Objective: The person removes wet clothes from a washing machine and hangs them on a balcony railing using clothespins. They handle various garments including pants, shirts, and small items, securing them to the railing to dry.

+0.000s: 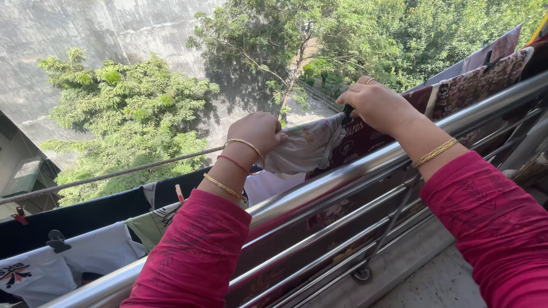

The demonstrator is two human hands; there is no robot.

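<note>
Left hand [258, 132]: closed in a fist on edge of pale printed cloth [305, 147], pulling it along clothesline [114, 174].
Right hand [378, 104]: fingers pinched shut on dark clothes peg [347, 114], set at cloth's upper corner beside maroon patterned cloth [365, 140].
Cloth position: draped over line just beyond steel balcony railing [342, 177].
Step, by the look: pegging cloth to line.
Next move calls for: cloth kept taut, peg seated over both cloth and line.
Beyond: white and dark garments [85, 239] pegged further left; trees below.
</note>
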